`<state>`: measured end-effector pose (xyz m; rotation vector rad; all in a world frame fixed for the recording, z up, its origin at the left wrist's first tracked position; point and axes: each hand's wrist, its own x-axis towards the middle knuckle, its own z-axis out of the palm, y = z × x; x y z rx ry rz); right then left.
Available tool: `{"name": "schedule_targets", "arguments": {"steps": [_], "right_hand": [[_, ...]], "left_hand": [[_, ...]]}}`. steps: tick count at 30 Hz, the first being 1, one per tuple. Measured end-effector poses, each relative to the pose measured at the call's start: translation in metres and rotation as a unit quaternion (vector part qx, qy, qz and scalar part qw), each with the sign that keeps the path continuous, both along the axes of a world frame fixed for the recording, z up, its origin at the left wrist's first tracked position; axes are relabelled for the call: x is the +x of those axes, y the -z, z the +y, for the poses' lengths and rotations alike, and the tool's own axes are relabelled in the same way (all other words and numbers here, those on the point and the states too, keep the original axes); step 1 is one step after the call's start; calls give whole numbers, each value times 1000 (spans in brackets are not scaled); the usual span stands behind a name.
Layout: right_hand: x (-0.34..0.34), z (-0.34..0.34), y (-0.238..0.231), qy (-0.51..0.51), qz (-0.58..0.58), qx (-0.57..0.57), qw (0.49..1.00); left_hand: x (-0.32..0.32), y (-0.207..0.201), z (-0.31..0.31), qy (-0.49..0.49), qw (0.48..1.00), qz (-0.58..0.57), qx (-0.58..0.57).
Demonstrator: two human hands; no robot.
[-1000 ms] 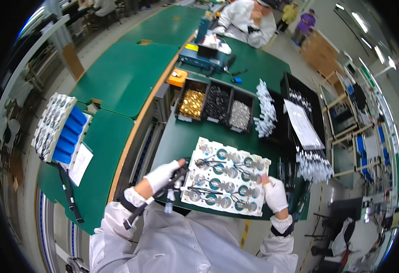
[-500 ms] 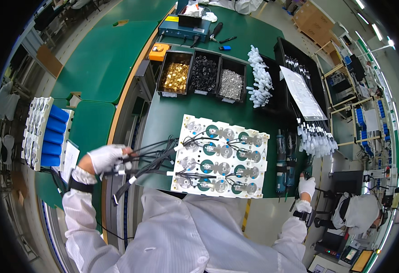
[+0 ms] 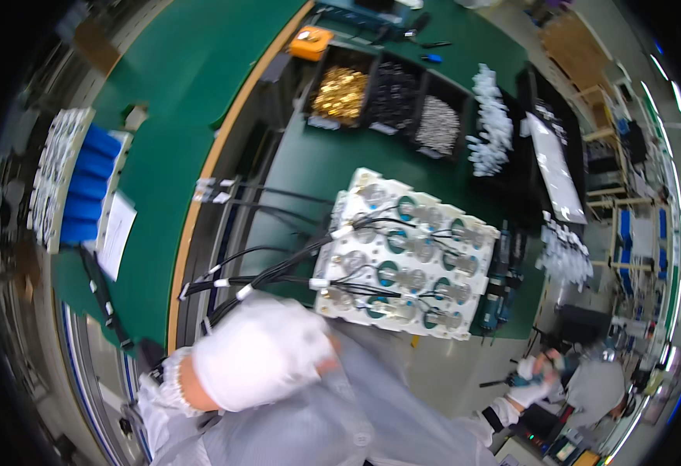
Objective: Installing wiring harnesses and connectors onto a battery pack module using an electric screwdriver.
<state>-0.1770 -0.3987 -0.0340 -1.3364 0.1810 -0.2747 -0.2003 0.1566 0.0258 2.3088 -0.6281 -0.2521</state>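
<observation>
Rightward beyond the left hand [image 3: 264,353] (blurred, grip unclear), the white module [image 3: 410,258] with black cables [image 3: 288,264].

A factory workshop — parts bins [image 3: 347,126] near the green workbench's [image 3: 298,159] left edge, blurred shelving [image 3: 634,203], apparently, beyond its right.

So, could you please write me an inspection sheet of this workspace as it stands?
Surface: green worktable, in use.
Job's things: white panel with round discs, resting on the worktable.
Clutter: three black bins of small parts, with an orange box beside them.
Left hand: gloved, motion-blurred; grip unclear.
Right hand: gloved, holding a teal tool.
Cables: black cables lie across the panel and run past its left edge.
Surroundings: another person in white at lower right; shelving beyond.
</observation>
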Motion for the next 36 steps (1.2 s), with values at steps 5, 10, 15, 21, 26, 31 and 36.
{"name": "schedule_targets", "arguments": {"steps": [5, 10, 15, 21, 26, 31, 36], "right_hand": [[27, 59, -82, -174, -242, 82, 951], [73, 149, -114, -276, -339, 100, 894], [123, 202, -133, -276, -388, 209, 854], [190, 361, -86, -471, -286, 118, 826], [227, 380, -85, -609, -303, 8, 733], [228, 386, -60, -581, -293, 124, 749], [200, 415, -69, -510, -182, -34, 840]], "left_hand": [[-35, 68, -38, 46, 986, 77, -140], [-41, 128, -33, -180, 982, 52, 19], [10, 143, -4, -308, 951, 14, -6], [10, 185, 61, -493, 859, -92, 99], [16, 175, 85, -302, 928, -215, 37], [1, 127, 23, -324, 930, -167, 51], [-26, 80, 6, -313, 925, 89, -196]]}}
